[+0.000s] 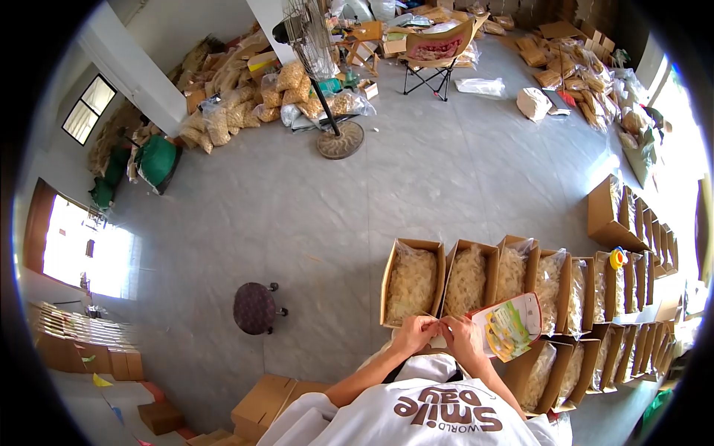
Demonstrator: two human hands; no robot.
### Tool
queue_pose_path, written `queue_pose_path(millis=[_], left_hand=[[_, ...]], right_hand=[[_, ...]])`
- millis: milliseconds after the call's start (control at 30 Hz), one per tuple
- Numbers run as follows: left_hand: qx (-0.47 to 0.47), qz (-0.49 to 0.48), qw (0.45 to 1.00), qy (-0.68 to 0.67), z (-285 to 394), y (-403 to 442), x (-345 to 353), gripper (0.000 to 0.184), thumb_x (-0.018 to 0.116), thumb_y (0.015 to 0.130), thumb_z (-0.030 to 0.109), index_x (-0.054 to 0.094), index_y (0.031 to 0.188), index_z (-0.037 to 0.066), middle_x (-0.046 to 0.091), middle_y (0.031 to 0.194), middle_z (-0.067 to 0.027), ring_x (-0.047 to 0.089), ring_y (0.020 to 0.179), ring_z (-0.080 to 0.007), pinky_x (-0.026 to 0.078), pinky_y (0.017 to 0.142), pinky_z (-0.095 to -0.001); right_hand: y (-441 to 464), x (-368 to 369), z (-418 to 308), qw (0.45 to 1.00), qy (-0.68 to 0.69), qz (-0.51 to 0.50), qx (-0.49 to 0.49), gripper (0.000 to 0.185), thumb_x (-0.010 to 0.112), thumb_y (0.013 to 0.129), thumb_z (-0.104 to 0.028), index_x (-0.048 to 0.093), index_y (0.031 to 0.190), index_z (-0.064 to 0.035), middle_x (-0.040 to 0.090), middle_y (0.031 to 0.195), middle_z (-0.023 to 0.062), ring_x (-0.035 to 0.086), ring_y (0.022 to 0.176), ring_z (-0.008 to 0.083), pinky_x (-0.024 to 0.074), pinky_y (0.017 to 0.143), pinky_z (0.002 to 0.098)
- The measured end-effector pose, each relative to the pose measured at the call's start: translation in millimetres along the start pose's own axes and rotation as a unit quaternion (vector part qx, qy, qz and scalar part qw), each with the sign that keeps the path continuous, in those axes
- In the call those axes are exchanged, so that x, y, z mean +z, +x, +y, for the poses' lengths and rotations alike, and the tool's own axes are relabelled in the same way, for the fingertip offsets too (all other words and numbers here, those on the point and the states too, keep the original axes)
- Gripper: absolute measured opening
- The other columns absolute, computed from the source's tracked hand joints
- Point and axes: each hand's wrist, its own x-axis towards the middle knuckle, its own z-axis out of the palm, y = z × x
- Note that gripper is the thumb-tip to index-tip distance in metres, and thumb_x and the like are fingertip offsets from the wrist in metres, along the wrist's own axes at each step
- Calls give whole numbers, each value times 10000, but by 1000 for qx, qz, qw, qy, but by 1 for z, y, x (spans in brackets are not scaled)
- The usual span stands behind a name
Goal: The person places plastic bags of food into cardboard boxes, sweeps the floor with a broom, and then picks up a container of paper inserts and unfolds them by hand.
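Close together in front of the white shirt are my left hand [418, 332] and my right hand [460, 334]. The fingers of both are pinched near each other at the near edge of the open cartons; what they hold is too small to make out. Beyond them, a carton [411, 286] with a clear bag of pale contents stands at the row's left end, and a similar carton [468, 279] is beside it. A red-edged tray or box [529, 316] with green and yellow printed packets [508, 329] lies just right of my right hand.
More filled cartons [549, 282] extend in rows to the right, with a yellow-orange tape roll [617, 258] on them. A round stool [254, 308] stands at left. Behind are a fan base [340, 140], a folding chair [433, 50] and heaped bags [238, 111]. Closed cartons [268, 401] sit at lower left.
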Motion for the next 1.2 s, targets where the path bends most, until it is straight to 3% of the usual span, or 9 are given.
queue_pose_path(millis=[233, 300, 367, 500, 567, 733, 800, 933, 1200], left_hand=[[-40, 15, 999, -14, -2, 3, 3, 179, 528, 753, 149, 598, 761, -15, 577, 588, -41, 532, 554, -59, 415, 508, -195], [-49, 9, 999, -7, 0, 5, 4, 177, 532, 755, 151, 600, 763, -13, 577, 589, -38, 529, 556, -55, 414, 509, -192], [-60, -9, 992, -112, -4, 7, 7, 175, 534, 763, 144, 602, 781, -16, 585, 608, -30, 525, 566, -46, 411, 511, -187], [-75, -28, 994, -70, -3, 10, 9, 182, 534, 777, 143, 601, 785, -25, 589, 629, -18, 523, 578, -41, 413, 527, -183], [-90, -59, 990, -88, -5, 11, 10, 195, 509, 806, 163, 592, 829, -12, 602, 720, -17, 530, 635, -45, 406, 573, -169], [-72, -89, 975, -189, 3, 13, 8, 147, 530, 794, 140, 585, 834, 10, 602, 743, -20, 539, 676, -49, 412, 592, -180], [-12, -57, 981, -184, -1, 15, 8, 129, 517, 793, 109, 584, 831, 6, 605, 740, -24, 542, 676, -47, 420, 605, -183], [-78, -23, 977, -198, 22, 15, 5, 121, 521, 784, 59, 561, 837, -42, 604, 746, -72, 571, 689, -95, 445, 654, -195], [-41, -15, 982, -183, 25, 11, 8, 100, 484, 793, 43, 538, 795, -42, 603, 738, -69, 578, 683, -98, 441, 640, -188]], right_hand=[[-2, 5, 5, 995, -84, 15, -44, 92, 511, 719, -115, 510, 686, -30, 522, 663, 100, 516, 660, 264, 414, 570, 367], [-2, 5, 4, 994, -100, 18, -34, 97, 516, 714, -121, 499, 692, -29, 519, 663, 102, 516, 661, 264, 416, 569, 366], [-2, 4, 6, 992, -124, 5, -22, 132, 528, 704, -145, 475, 708, -25, 518, 664, 108, 520, 666, 265, 421, 567, 364], [-2, 2, 8, 991, -133, -2, 3, 144, 524, 711, -158, 477, 698, -23, 525, 674, 111, 531, 677, 268, 426, 571, 362], [-4, 5, 13, 993, -107, -3, 44, 106, 508, 717, -116, 471, 691, -21, 524, 667, 131, 526, 658, 302, 409, 573, 397], [-3, -3, 8, 995, -85, 26, 53, 115, 465, 765, -154, 500, 740, -47, 544, 698, 117, 545, 702, 275, 424, 598, 373], [-1, -11, 4, 997, -21, 44, 58, 121, 466, 769, -147, 510, 747, -37, 547, 709, 129, 539, 700, 293, 418, 594, 381], [1, -17, 1, 996, 23, 58, 68, 114, 477, 758, -114, 534, 750, -16, 557, 711, 139, 536, 678, 312, 416, 582, 385], [-3, -15, 4, 993, 75, 64, 60, 102, 513, 742, -77, 550, 773, 13, 570, 686, 144, 554, 643, 305, 433, 556, 345]])
